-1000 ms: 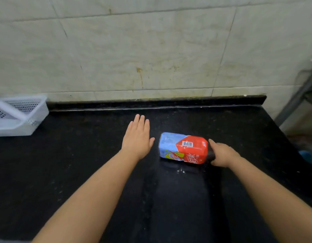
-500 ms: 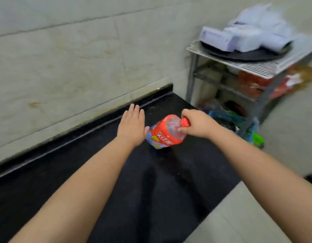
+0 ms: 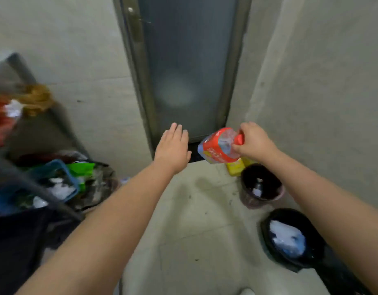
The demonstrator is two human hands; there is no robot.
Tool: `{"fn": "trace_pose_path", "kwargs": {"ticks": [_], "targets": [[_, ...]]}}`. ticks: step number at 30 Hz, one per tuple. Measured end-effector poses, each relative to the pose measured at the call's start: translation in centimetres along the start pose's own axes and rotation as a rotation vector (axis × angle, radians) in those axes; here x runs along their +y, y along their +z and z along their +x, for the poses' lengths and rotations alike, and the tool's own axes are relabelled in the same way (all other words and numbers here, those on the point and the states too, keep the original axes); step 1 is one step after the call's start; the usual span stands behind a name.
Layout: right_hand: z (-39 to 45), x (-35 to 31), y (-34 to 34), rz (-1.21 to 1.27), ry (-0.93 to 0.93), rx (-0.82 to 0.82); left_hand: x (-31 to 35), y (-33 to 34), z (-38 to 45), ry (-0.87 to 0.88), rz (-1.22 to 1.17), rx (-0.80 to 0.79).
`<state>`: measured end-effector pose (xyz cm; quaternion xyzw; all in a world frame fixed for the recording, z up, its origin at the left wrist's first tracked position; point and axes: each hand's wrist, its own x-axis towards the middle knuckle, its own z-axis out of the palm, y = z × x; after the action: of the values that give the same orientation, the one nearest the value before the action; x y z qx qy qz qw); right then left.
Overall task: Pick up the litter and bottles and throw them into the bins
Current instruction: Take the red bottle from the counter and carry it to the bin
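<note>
Two bins stand on the floor (image 3: 194, 231) along the right wall. The far bin (image 3: 261, 186) is dark inside with a pinkish rim and holds a few small pale scraps at the bottom. The near bin (image 3: 290, 237) has a black liner and holds a heap of crumpled white and pale blue litter. Just beyond the far bin sits a yellow object (image 3: 235, 167), partly hidden.

The right hand (image 3: 253, 141) has its fingers clenched around the red cap end of one bottle (image 3: 218, 149), a clear plastic one with a red and blue label, held in the air on its side, above the floor and just to the far left of the far bin. The left hand (image 3: 173, 146) is flat, its fingers released and spread, holding nothing, just left of the bottle and apart from it.

At the left, a blue basket (image 3: 73, 184) on the lower level of a blurred rack holds white scraps and green wrapping; its contents are too smeared to count. Ahead stands a frosted glass door (image 3: 184, 67).
</note>
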<state>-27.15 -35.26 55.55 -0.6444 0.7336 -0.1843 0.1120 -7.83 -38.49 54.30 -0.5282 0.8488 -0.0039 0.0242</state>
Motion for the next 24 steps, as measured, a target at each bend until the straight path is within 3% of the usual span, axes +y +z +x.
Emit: {"fn": "trace_pose_path", "kwargs": {"ticks": [6, 11, 17, 24], "targets": [[4.2, 21.5, -5.6, -0.034, 0.312, 0.059, 18.8, 2.5, 16.3, 0.240, -0.018, -0.076], [7.8, 32.5, -5.5, -0.004, 0.495, -0.001, 27.0, 6.2, 25.3, 0.363, 0.017, -0.179], [14.4, 41.7, 1.8, 0.025, 0.659, -0.180, 30.2, 13.4, 37.1, 0.398, 0.097, -0.328], [19.7, 49.8, 16.6, 0.144, 0.923, -0.414, 31.8, 28.7, 45.8, 0.424, 0.089, -0.577]]}}
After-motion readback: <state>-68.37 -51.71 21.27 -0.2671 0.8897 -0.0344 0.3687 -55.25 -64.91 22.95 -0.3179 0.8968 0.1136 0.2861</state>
